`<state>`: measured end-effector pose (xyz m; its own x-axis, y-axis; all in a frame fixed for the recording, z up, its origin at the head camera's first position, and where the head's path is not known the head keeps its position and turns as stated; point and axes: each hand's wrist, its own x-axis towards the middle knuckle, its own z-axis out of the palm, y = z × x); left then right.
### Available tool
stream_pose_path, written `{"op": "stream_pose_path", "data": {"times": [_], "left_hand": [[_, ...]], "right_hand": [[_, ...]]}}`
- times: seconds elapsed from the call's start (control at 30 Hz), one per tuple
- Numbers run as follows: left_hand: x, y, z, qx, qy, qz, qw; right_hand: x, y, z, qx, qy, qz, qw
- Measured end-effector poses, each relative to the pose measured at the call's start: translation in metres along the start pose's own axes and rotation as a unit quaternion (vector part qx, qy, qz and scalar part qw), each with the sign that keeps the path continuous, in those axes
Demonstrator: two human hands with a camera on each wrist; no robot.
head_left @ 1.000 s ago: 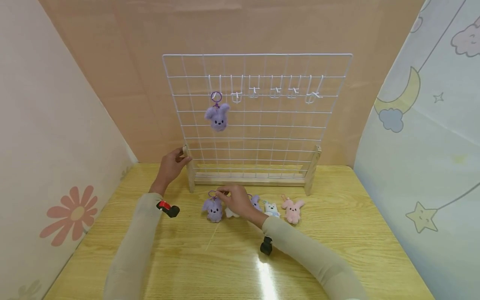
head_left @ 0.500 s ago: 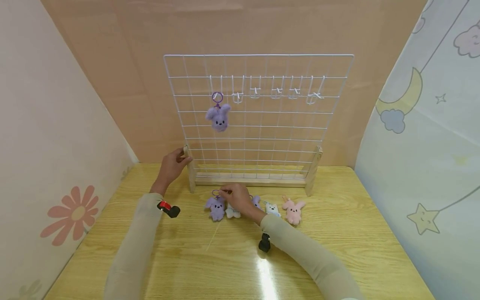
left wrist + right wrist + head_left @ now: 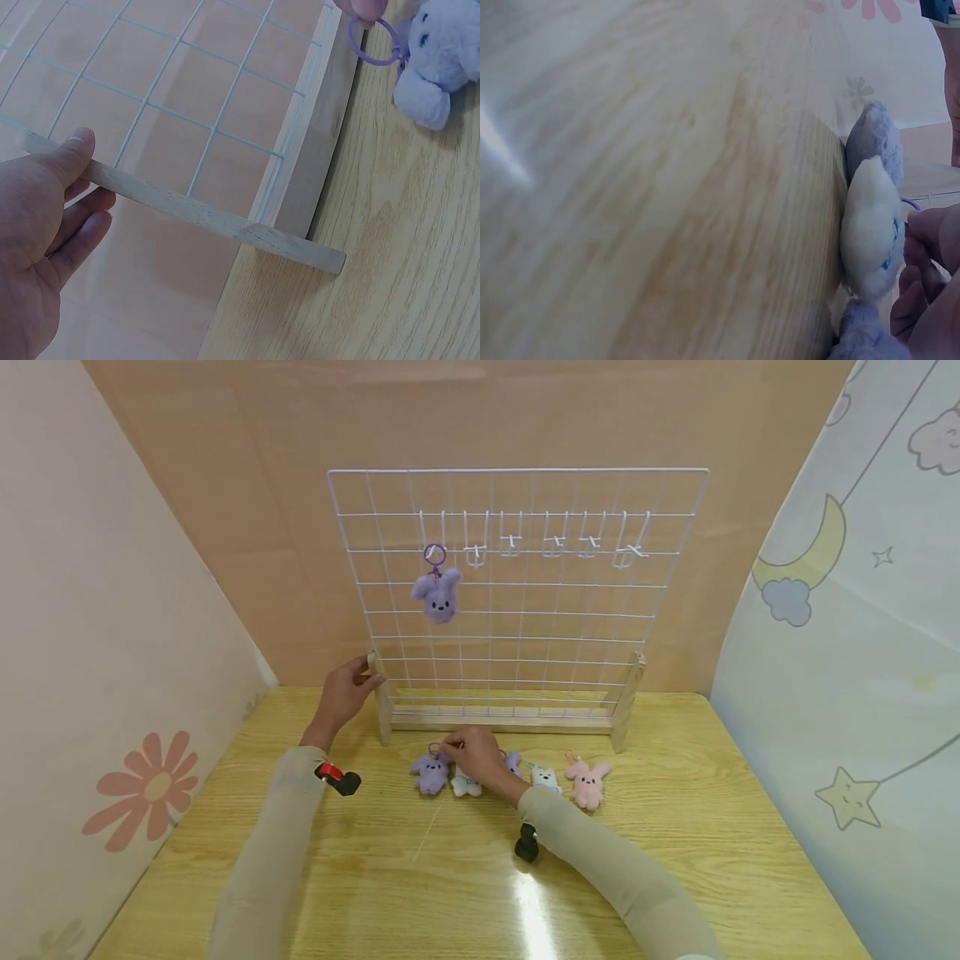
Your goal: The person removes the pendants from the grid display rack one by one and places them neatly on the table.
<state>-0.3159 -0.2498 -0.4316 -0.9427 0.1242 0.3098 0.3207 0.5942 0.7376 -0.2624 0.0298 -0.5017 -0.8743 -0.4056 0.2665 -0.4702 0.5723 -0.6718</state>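
My left hand (image 3: 345, 697) holds the left wooden upright (image 3: 187, 202) of a white wire grid stand, thumb on one side and fingers on the other. In front of the stand, my right hand (image 3: 480, 756) pinches the purple ring (image 3: 373, 61) of a purple plush keychain (image 3: 431, 775), which lies on the table at the left end of a row. Beside it lies a white plush keychain (image 3: 467, 783), partly covered by that hand; the right wrist view shows its side. Another purple plush keychain (image 3: 512, 763) is mostly hidden behind the right hand.
A purple plush keychain (image 3: 438, 600) hangs by its ring from the leftmost hook of the wire grid (image 3: 517, 637). Several white hooks (image 3: 555, 545) line the grid to its right. A white plush (image 3: 544, 778) and a pink plush (image 3: 587, 783) end the row on the table.
The ring and purple plush on the table have shifted slightly right and toward the stand with my right hand. My left hand stays on the upright.
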Motion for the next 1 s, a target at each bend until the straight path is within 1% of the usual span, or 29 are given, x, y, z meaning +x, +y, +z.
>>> {"op": "stream_pose_path", "data": {"times": [0.23, 0.4, 0.6, 0.7, 0.83, 1.0], "left_hand": [[0.001, 0.0, 0.001, -0.008, -0.003, -0.004, 1.0], [0.0, 0.002, 0.0, -0.006, -0.002, -0.006, 1.0], [-0.001, 0.004, -0.001, -0.004, -0.004, -0.009, 0.9999], [-0.002, 0.004, -0.001, -0.004, -0.005, -0.011, 0.9999], [-0.002, 0.004, -0.001, -0.005, -0.005, -0.008, 0.9999], [-0.001, 0.004, -0.001, -0.003, -0.007, -0.007, 0.9999]], "right_hand": [[0.001, 0.001, 0.001, -0.01, -0.009, 0.002, 0.9999], [0.002, 0.0, 0.001, -0.004, -0.016, 0.015, 0.9997], [0.003, 0.002, -0.004, 0.013, -0.008, 0.024, 0.9996], [0.004, 0.0, -0.01, 0.02, 0.002, 0.023, 0.9995], [0.005, -0.009, -0.023, 0.033, 0.018, 0.012, 0.9992], [0.007, -0.025, -0.043, 0.054, 0.043, -0.018, 0.9974]]}}
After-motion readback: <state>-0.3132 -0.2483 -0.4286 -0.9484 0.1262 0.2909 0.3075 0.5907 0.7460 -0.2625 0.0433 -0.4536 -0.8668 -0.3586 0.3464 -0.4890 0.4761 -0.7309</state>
